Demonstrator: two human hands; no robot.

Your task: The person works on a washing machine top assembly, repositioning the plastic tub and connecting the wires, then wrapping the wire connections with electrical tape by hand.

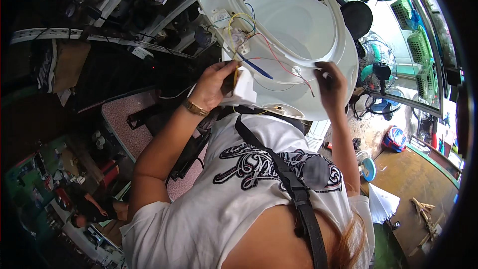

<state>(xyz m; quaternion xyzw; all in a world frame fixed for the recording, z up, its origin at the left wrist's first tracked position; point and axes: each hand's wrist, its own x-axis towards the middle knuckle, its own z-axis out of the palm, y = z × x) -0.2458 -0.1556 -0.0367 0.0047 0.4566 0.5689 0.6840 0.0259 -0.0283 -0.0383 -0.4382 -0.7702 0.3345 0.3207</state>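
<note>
A large white plastic appliance housing (338, 45) with a round opening and a deep tub (279, 12) lies in front of me. My left hand (216, 83) is at its near left, thumb and fingers pinched on thin wires. A white plastic piece (245, 87) is beside those fingers. Yellow wire (230, 27) loops up from there, near a small clear part (241, 40). A dark blue strip (258, 68) slants across the rim. Red wire (279, 60) trails rightward. My right hand (332, 83) is raised near its loose end, fingers curled; what they hold is hidden.
A standing fan (381, 69) and green baskets (418, 47) are at the right. A brown wooden surface (411, 174) carries dry sticks. At the left stands a pink speckled panel (130, 124). A person (99, 209) is visible far down left.
</note>
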